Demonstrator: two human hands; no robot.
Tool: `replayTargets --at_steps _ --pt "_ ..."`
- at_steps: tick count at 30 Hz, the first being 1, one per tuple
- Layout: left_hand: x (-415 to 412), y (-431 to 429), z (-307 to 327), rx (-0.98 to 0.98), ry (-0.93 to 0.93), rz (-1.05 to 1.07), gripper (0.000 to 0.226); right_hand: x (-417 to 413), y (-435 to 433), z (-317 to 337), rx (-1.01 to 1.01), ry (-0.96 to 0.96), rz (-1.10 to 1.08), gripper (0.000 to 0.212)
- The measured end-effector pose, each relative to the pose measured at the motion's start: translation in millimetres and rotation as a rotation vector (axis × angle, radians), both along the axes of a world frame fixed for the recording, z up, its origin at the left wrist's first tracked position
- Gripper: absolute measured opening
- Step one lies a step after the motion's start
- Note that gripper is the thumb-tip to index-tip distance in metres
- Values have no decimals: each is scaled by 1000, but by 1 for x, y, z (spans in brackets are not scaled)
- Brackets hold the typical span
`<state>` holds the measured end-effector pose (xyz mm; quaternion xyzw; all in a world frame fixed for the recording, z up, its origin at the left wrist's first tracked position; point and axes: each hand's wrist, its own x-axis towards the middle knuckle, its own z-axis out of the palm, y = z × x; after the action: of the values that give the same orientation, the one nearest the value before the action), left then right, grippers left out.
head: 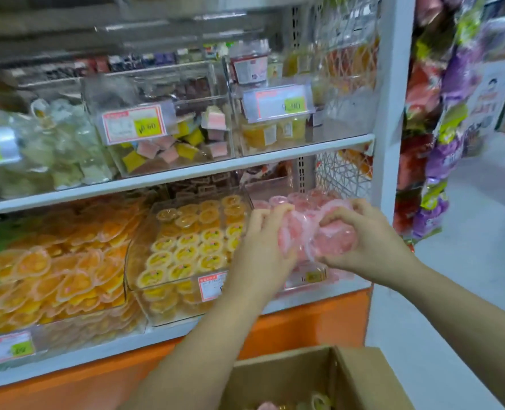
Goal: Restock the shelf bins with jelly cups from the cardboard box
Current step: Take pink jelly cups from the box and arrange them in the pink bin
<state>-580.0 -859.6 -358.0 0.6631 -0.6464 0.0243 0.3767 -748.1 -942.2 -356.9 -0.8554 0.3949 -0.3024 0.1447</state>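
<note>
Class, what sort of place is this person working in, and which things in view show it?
Probably a shop's sweets aisle: clear shelf bins hold jelly cups, price labels hang on their fronts, and the left hand and right hand grip pink jelly cups near a cardboard box.

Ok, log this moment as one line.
step: restocking | left hand: holds pink cups | right hand: holds same | position: over right bin | box: open, below

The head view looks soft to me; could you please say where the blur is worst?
Head view: motion blur smears the top shelf and price tag; the left hand, right hand and pink cups are soft but distinct; the box looks sharpest.
</note>
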Motion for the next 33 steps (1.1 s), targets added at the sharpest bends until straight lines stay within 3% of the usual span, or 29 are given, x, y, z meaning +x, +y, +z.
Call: replayTargets --at_steps 4,10,17,23,28,33 --pt "3 -50 18 119 -319 35 65 -3 -48 -2 48 60 -31 48" --pt "5 -96 10 334 -536 96 60 3 -88 -4 97 233 -38 54" --pt "12 -118 0 590 -661 110 68 10 -108 -15 162 360 0 55" --pt "22 -120 -16 548 -747 123 70 13 -111 -21 196 349 7 68" --pt "30 -112 -9 573 -815 63 78 14 -112 -19 200 302 11 73" --pt "36 -100 -3 622 -786 -4 80 13 -119 -21 200 139 25 55"
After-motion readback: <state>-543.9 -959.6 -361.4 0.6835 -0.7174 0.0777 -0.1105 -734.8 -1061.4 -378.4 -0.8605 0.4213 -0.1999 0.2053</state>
